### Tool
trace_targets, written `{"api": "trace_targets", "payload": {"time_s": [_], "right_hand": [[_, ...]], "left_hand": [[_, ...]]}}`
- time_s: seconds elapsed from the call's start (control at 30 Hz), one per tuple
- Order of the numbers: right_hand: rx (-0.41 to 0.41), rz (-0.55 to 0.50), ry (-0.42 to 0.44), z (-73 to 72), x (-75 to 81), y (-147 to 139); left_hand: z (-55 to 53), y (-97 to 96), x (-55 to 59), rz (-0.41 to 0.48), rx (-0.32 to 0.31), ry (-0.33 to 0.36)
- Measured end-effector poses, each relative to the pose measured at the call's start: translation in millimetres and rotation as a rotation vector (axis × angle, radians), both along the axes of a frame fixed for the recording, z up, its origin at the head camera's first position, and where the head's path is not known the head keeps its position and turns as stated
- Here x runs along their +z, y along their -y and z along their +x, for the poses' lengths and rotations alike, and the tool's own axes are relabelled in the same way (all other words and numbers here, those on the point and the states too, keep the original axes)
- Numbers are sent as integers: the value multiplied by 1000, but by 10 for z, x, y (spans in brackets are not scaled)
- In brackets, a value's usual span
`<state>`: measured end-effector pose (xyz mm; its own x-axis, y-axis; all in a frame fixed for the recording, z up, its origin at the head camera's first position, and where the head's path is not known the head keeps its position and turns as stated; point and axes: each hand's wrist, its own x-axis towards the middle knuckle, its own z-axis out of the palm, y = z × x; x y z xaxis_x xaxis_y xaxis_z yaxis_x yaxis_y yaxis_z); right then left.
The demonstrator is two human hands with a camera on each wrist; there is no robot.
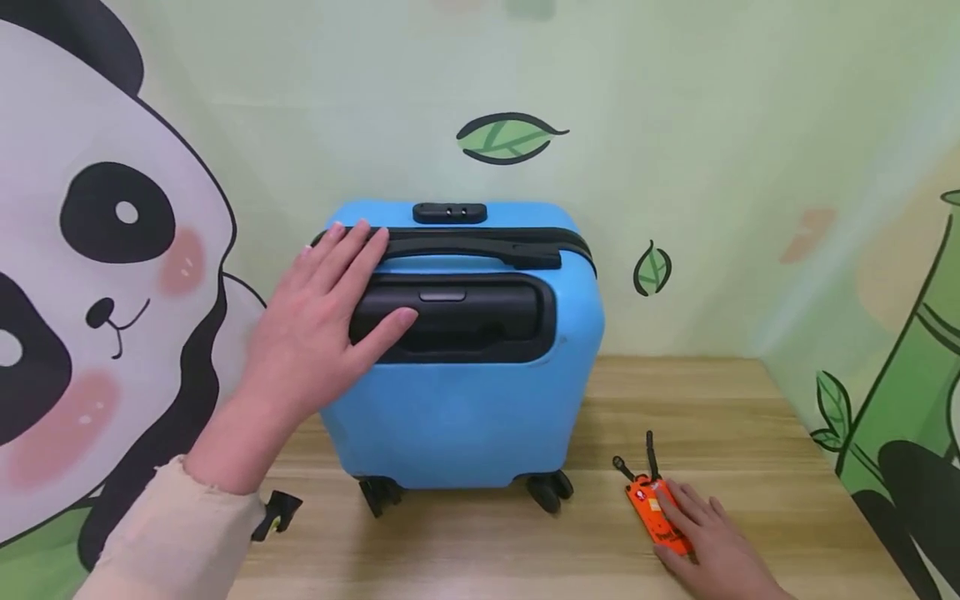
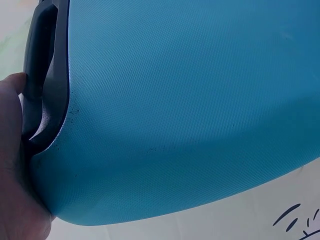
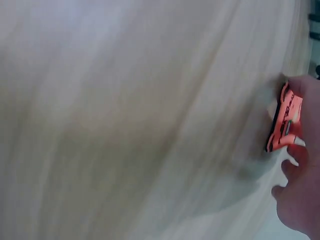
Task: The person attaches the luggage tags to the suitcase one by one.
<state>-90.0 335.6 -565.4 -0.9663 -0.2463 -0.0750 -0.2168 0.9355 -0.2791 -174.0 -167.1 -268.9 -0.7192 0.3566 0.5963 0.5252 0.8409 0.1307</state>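
A light blue suitcase [image 1: 465, 425] with black trim stands upright on its wheels in the middle of the head view. My left hand [image 1: 311, 321] rests on its top left corner, fingers stretched over the zipper line and thumb across the recessed black handle panel [image 1: 487, 308]. In the left wrist view the suitcase shell [image 2: 190, 90] fills most of the picture, with the thumb at the black panel's edge. At lower right, my right hand [image 1: 716, 542] holds an orange luggage tag [image 1: 658, 517] by its sides, two black straps sticking out beyond it. Its fingertips are partly hidden.
A black carry handle [image 1: 457, 247] and a black combination lock [image 1: 450, 213] sit atop the suitcase. A small black object [image 1: 277, 514] lies beside my left sleeve on the wood-grain table [image 1: 690, 400]. Behind stands a green backdrop [image 1: 712, 150] printed with a panda and leaves.
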Motion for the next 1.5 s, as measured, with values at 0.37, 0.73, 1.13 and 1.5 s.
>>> {"api": "trace_targets", "payload": {"time_s": [0.37,0.73,1.13,1.5], "right_hand": [[-62,-53,84,-51,69,-154],[-184,-50,120,-173,-17,-61],[-183,-37,48,-250,58,8],[-339,-298,225,-295,139,17]], "left_hand": [[-23,-38,-32,0,-4,9],[-17,-39,-31,6,5,19],[-15,-12,-19,17,10,5],[-11,-13,-21,23,10,10]]}}
